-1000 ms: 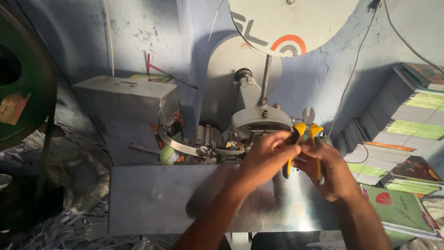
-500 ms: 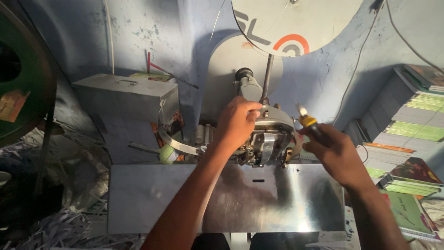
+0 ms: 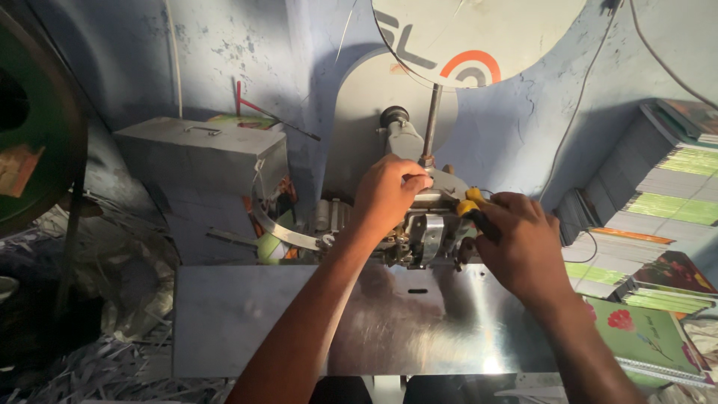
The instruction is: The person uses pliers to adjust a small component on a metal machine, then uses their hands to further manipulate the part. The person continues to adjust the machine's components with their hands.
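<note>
Blue wall, shiny steel table

Your bench plate is sheet metal, brushed, glossy where light hits near its front edge. The machine head is bare metal, dull and greasy-looking. The tool has a yellow-and-black plastic grip. The grey box is matt metal. The notebooks have glossy paper covers. The wall is rough, chipped paint.

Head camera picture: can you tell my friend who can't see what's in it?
Two bare hands work on a small metal machine head above a shiny steel table: the left hand grips its top, the right hand holds a yellow-handled tool against it. Stacked notebooks sit to the right.
</note>
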